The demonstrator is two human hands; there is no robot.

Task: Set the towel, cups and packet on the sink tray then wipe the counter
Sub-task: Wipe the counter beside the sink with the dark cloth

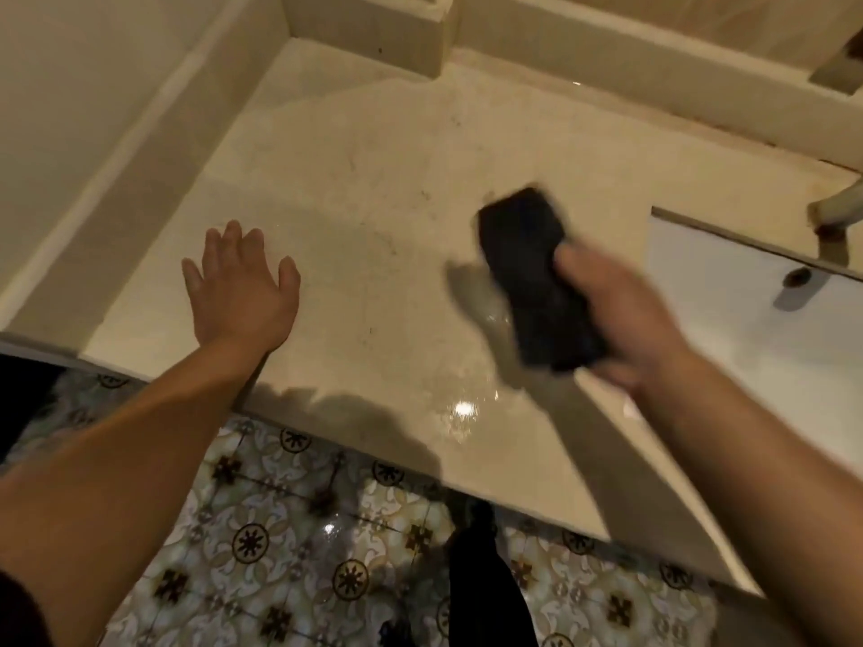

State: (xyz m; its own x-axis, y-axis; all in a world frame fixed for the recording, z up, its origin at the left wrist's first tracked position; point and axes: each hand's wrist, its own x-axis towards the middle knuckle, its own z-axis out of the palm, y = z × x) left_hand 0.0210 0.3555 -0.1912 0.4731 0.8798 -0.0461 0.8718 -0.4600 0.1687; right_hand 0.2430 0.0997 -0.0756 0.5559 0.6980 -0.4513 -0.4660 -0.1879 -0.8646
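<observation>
A dark folded cloth is gripped in my right hand, just above the beige stone counter near its right side; both are blurred by motion. My left hand rests flat on the counter at the left, fingers spread, holding nothing. The counter surface looks wet and shiny near its front edge. No cups, packet or tray are in view.
A white sink basin with a drain hole lies at the right, with a tap base behind it. Beige walls and a ledge border the counter at the back and left. Patterned floor tiles show below the front edge.
</observation>
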